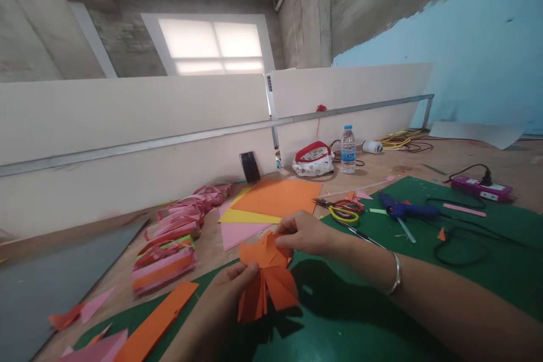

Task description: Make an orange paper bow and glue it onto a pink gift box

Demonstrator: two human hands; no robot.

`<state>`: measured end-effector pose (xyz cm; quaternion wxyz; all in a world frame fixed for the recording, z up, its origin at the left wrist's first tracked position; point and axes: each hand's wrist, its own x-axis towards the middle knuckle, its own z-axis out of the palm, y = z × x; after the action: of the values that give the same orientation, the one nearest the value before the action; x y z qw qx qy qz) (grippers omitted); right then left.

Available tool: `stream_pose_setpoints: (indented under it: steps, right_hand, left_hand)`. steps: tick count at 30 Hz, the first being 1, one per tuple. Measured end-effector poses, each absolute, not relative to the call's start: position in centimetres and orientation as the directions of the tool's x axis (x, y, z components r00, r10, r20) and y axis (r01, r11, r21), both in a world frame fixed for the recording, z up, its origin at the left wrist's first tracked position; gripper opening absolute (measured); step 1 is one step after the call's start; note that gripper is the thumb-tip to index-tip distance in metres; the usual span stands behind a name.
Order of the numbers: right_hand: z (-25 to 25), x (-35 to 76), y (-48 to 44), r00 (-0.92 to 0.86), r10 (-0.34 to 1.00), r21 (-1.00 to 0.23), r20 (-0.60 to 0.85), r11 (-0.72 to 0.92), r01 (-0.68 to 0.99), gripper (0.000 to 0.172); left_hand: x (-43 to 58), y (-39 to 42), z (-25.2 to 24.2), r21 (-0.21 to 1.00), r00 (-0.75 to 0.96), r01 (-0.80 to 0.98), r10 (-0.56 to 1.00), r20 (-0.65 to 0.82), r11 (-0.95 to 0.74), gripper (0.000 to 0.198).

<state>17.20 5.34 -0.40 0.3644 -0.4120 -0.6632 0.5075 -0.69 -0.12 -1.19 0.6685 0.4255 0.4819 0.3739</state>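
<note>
Two hands on one piece | left hand pinches the orange folded paper at its waist, over the green mat | right hand fingers closed on its top edge | risk: thin fringe may tear, folds may spring open if either pinch slackens

Scissors beside glue gun; water bottle near pouch.

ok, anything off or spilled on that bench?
Nothing spilled or damaged. Glue gun lies on its side on the green mat among loose paper scraps; water bottle stands upright. Left hand and right hand pinch the orange paper piece.
</note>
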Motion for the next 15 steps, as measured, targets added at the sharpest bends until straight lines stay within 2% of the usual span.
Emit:
stream_pose_setpoints:
  steps: [4, 10, 15]
  right_hand:
    - [-0.5, 17.2, 5.3, -0.388, 0.918, -0.964, 0.082, 0.173, 0.204, 0.014]
    - [0.0, 17.1, 4.5, -0.305, 0.941, -0.921, 0.146, 0.242, 0.305, 0.01]
    - [0.4, 17.2, 4.2, -0.297, 0.943, -0.899, 0.152, 0.257, 0.354, 0.01]
  left_hand:
    - [-1.2, 0.7, -2.2, 0.934, 0.278, -0.066, 0.906, -0.32, 0.35, 0.028]
    - [-1.5, 1.3, -2.6, 0.955, 0.221, -0.016, 0.933, -0.284, 0.295, 0.037]
    - [-1.3, 0.7, -2.0, 0.96, 0.183, 0.041, 0.942, -0.28, 0.278, 0.037]
